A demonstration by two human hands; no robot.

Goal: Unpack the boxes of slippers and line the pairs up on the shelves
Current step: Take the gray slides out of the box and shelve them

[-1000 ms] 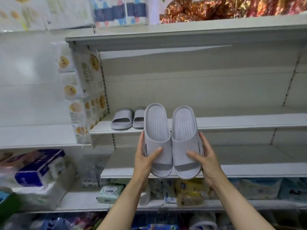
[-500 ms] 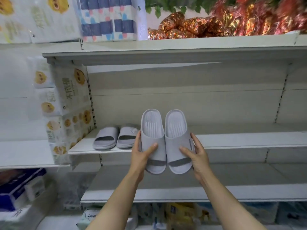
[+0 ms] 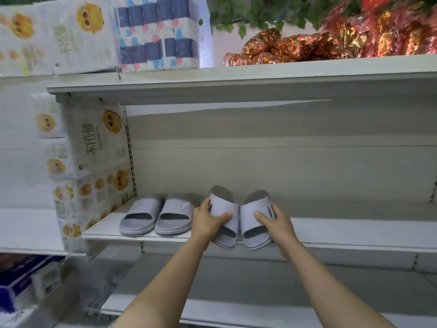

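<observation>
White metal shelf [image 3: 354, 229], smooth grey slippers [image 3: 241, 218]

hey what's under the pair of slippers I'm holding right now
The white shelf is under the held slippers; their toes overhang its front edge. Whether their soles touch it is hidden.

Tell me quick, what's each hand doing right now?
Left hand: gripping the left slipper of the pair at the shelf edge.
Right hand: gripping the right slipper of that pair.
</observation>
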